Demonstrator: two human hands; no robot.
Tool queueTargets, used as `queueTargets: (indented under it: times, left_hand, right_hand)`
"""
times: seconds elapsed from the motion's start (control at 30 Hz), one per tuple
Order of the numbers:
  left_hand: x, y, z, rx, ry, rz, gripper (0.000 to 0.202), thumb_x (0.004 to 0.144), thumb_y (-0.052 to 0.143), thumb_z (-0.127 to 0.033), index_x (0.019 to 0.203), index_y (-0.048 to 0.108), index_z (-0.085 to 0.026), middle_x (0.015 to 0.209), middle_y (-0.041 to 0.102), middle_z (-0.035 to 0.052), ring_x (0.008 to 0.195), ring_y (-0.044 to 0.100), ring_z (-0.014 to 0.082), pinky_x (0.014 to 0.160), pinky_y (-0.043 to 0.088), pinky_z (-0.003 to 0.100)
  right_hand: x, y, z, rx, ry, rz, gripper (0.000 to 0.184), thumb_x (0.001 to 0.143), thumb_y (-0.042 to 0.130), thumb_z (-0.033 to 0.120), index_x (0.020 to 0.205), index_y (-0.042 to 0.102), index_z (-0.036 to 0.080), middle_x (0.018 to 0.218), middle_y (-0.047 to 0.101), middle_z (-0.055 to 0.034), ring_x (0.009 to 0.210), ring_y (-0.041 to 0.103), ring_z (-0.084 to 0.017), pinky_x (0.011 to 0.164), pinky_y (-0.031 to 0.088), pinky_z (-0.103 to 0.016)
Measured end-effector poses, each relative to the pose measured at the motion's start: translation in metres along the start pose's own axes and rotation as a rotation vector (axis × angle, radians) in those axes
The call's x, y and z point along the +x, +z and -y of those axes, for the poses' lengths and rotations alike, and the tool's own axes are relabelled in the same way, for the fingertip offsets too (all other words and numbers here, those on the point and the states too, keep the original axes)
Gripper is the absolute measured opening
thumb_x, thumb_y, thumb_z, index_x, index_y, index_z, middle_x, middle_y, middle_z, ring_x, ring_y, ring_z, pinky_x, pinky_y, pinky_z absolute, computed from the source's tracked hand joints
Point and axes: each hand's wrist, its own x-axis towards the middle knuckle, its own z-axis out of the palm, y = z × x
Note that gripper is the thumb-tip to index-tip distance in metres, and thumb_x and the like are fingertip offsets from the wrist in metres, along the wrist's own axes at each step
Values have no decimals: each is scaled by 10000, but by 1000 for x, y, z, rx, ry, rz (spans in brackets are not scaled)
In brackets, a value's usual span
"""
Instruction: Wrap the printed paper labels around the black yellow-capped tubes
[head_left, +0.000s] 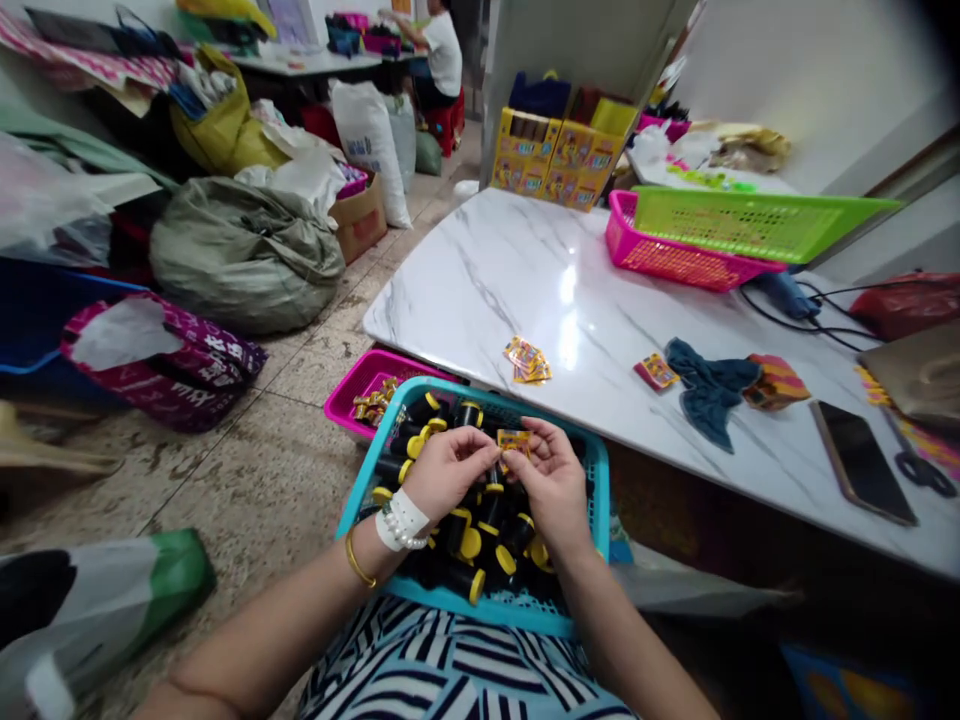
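My left hand and my right hand meet over a teal basket on my lap. Both pinch a small yellow-and-orange sticker between fingertips. The basket is filled with several black cylinders with yellow caps. My left wrist wears a white bead bracelet and a gold bangle. Behind the teal basket a pink basket holds several small yellow pieces.
A white marble table at right carries loose stickers, a blue cloth, a phone, scissors, pink and green baskets, and yellow boxes. Bags and sacks crowd the floor at left. A person sits at a far table.
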Motion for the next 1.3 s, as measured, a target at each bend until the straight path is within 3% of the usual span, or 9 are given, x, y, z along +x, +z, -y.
queueTargets:
  times: [0.1, 0.2, 0.33, 0.4, 0.5, 0.7, 0.83, 0.97, 1.3]
  left_hand:
    - [-4, -4, 9, 126, 1, 46, 270, 782, 680, -398, 722, 637, -139, 641, 579, -10, 538, 477, 85, 500, 384, 206]
    - [-5, -6, 11, 201, 4, 65, 239, 793, 659, -370, 725, 634, -142, 635, 567, -9, 544, 476, 94, 500, 385, 210]
    - [-10, 1, 7, 190, 25, 4, 223, 827, 630, -369, 784, 617, -151, 682, 587, -3, 587, 518, 107, 548, 430, 217]
    - [-13, 5, 6, 178, 50, 6, 224, 830, 638, -376, 831, 632, -152, 731, 628, 15, 646, 565, 126, 605, 466, 231]
    - [-16, 5, 7, 232, 98, 11, 208, 839, 631, -343, 761, 641, -151, 721, 640, 25, 680, 577, 138, 650, 475, 239]
    - [-20, 0, 8, 289, 100, -44, 245, 854, 619, -344, 705, 634, -151, 677, 608, 10, 644, 534, 125, 615, 438, 224]
    - [-31, 5, 3, 150, 94, -182, 273, 869, 604, -414, 764, 618, -163, 624, 553, -19, 540, 453, 97, 522, 382, 212]
    - [-45, 11, -2, 213, 154, -266, 306, 886, 594, -424, 728, 641, -166, 625, 584, 1, 552, 483, 106, 527, 387, 217]
    - [-52, 18, 1, 386, 374, -252, 222, 925, 584, -281, 847, 755, -163, 744, 670, 46, 684, 600, 143, 653, 458, 250]
  right_hand:
    - [-18, -8, -11, 74, 203, 74, 445, 709, 814, 300, 1107, 632, 215, 786, 685, 19, 632, 635, -114, 530, 510, -208]
    - [-19, -19, -16, 84, 286, 99, 287, 705, 819, 371, 863, 687, 171, 687, 669, 11, 548, 621, -113, 445, 461, -198]
    - [-22, -22, -18, 16, 225, 90, 244, 745, 797, 382, 736, 677, 169, 610, 671, 11, 474, 589, -91, 426, 437, -185]
    - [-27, -18, -16, -14, 193, 98, 239, 757, 789, 389, 745, 685, 174, 614, 685, 3, 489, 612, -106, 447, 467, -200]
    - [-33, -10, -10, -38, 202, 131, 277, 741, 794, 433, 752, 691, 176, 657, 707, -11, 549, 663, -146, 506, 535, -249]
    - [-34, -9, -8, -94, 196, 127, 340, 782, 739, 503, 718, 646, 182, 574, 655, 18, 460, 587, -111, 466, 503, -233]
    - [-35, -10, -15, -99, 140, 53, 333, 839, 684, 497, 725, 626, 190, 541, 616, 35, 436, 554, -95, 444, 474, -213]
    - [-37, -12, -24, -106, 129, -4, 361, 897, 601, 528, 756, 630, 197, 515, 578, 42, 404, 527, -93, 407, 423, -207]
    - [-43, -11, -20, -200, 90, -34, 429, 928, 523, 575, 720, 599, 208, 527, 558, 39, 428, 517, -104, 421, 419, -226]
